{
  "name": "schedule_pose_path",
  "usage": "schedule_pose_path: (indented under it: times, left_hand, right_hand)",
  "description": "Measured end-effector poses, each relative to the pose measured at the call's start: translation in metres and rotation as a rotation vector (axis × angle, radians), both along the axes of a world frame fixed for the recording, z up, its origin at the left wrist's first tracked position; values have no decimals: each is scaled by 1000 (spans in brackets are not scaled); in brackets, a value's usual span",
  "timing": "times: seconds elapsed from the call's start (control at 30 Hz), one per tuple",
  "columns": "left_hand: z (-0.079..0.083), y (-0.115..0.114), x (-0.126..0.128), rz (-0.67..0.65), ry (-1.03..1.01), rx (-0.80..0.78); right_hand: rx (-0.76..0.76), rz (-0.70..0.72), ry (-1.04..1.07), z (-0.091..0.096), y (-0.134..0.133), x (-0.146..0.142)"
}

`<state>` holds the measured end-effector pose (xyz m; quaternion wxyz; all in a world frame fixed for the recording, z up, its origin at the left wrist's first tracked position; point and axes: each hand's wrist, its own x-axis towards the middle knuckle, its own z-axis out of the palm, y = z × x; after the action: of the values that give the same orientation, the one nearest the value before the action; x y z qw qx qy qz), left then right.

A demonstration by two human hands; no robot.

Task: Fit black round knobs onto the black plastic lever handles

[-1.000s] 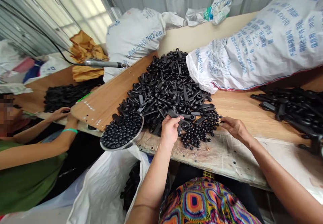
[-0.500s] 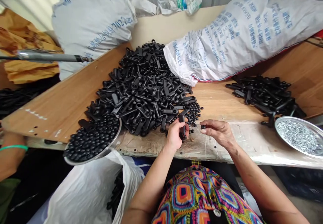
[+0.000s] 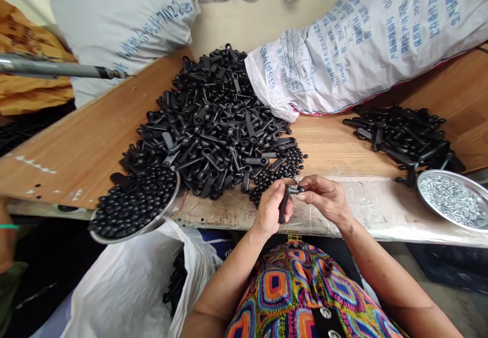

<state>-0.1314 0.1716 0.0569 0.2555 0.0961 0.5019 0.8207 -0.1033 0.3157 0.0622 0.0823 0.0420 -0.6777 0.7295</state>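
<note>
My left hand (image 3: 270, 210) is closed around a black plastic crank handle (image 3: 284, 205), held upright near the bench's front edge. Between the thumb and fingertips of my right hand (image 3: 326, 198) is a small black knob (image 3: 301, 189). The knob meets the end of the crank handle's short side peg; whether it is seated there I cannot tell. Just beyond my hands lies a cluster of loose black knobs (image 3: 292, 161), beside a large heap of black crank handles (image 3: 217, 129).
A metal bowl of black knobs (image 3: 173, 195) sits at the left edge, above an open white sack (image 3: 114, 277). To the right are a dish of metal pins (image 3: 453, 201) and a smaller pile of black handles (image 3: 412, 137). A power screwdriver (image 3: 57, 67) hangs at left, near another person's arm (image 3: 5, 241).
My hands have come together, bringing the knob to the crank handle's peg. The crank handle has turned so its peg points right. The camera view has shifted slightly.
</note>
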Motion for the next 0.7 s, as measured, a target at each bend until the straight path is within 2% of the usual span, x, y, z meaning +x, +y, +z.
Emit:
schedule_pose_path:
  times: [0.1, 0.23, 0.33, 0.43, 0.53, 0.7]
  left_hand:
    - [1, -1, 1, 23, 17, 7]
    - [0, -2, 2, 53, 44, -1]
    - [-5, -3, 3, 85, 95, -49]
    - [-8, -5, 6, 105, 170, -117]
    - [-6, -6, 10, 103, 280, -185]
    - [2, -9, 8, 19, 352, -309]
  right_hand:
    - [-18, 3, -2, 0, -1, 2]
    - [-165, 49, 7, -5, -5, 4]
    - [-272, 88, 10, -6, -8, 3]
    - [-312, 108, 23, -7, -9, 4]
    - [-252, 67, 65, -7, -9, 8]
    - [87, -124, 170, -8, -6, 20]
